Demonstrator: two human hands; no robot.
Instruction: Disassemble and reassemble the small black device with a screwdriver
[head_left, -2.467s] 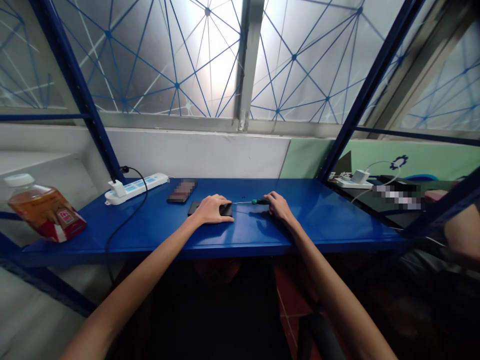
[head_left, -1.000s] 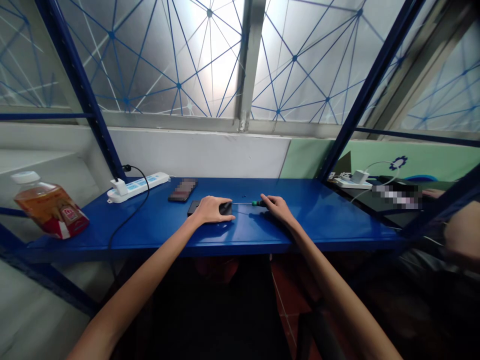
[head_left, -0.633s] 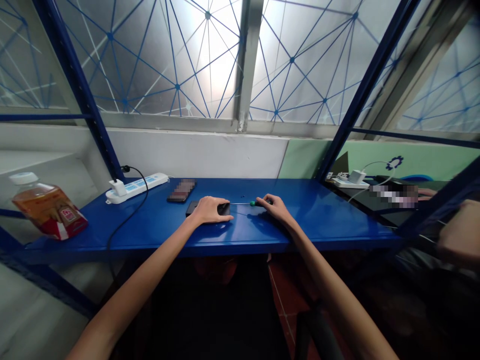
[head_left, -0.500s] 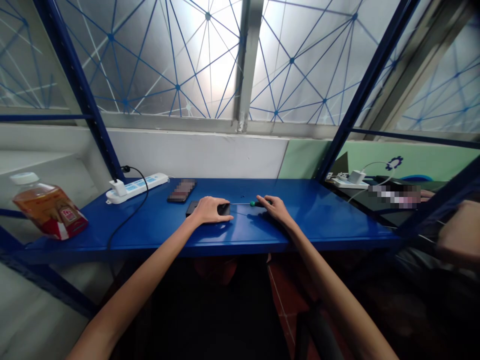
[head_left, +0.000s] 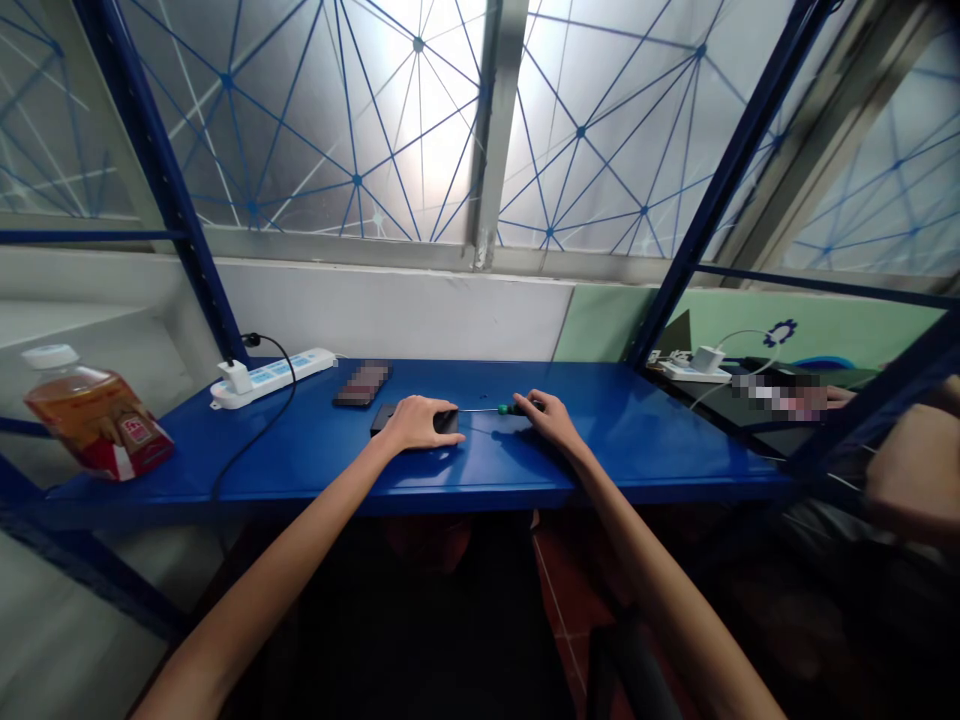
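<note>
A flat black device [head_left: 448,421] lies on the blue metal shelf [head_left: 315,450]. My left hand [head_left: 416,424] rests on it, fingers curled over its top, holding it down. My right hand [head_left: 550,420] is closed round the green handle of a thin screwdriver [head_left: 504,409]. Its shaft lies nearly level and points left, with the tip at the right edge of the black device.
A white power strip [head_left: 274,372] with a plugged-in black cable sits back left; a second phone-like slab [head_left: 362,384] lies beside it. A bottle of orange liquid [head_left: 90,418] stands at the far left. Blue uprights frame the shelf. Another person's arm [head_left: 904,480] shows at right.
My hands have barely moved; the right hand has shifted slightly on the screwdriver handle. The view has drifted a little.
</note>
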